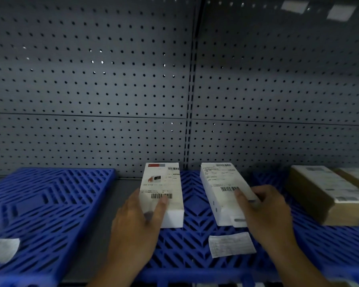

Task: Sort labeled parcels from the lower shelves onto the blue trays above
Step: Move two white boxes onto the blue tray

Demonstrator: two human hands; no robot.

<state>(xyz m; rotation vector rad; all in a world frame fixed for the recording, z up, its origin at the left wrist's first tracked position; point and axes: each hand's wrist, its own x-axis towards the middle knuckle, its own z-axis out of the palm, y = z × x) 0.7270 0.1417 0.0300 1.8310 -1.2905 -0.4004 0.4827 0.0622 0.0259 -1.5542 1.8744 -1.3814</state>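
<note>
Left hand (137, 222) grips left box (164, 179) | right hand (265, 212) right box (218, 183) | labels (155, 196) blurred

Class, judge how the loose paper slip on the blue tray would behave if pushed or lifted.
The paper slip looks thin and flat, so probably floppy and very light. Pushed, it may snag on the slotted blue tray rather than slide cleanly.

Your grey metal shelf (123, 183) carries blue slatted trays lying flat; left tray (50, 204) and middle tray (195, 245) sit apart, bare grey strip between them; left white parcel (162, 183) covers the middle tray's left edge, reaching over that strip.
</note>
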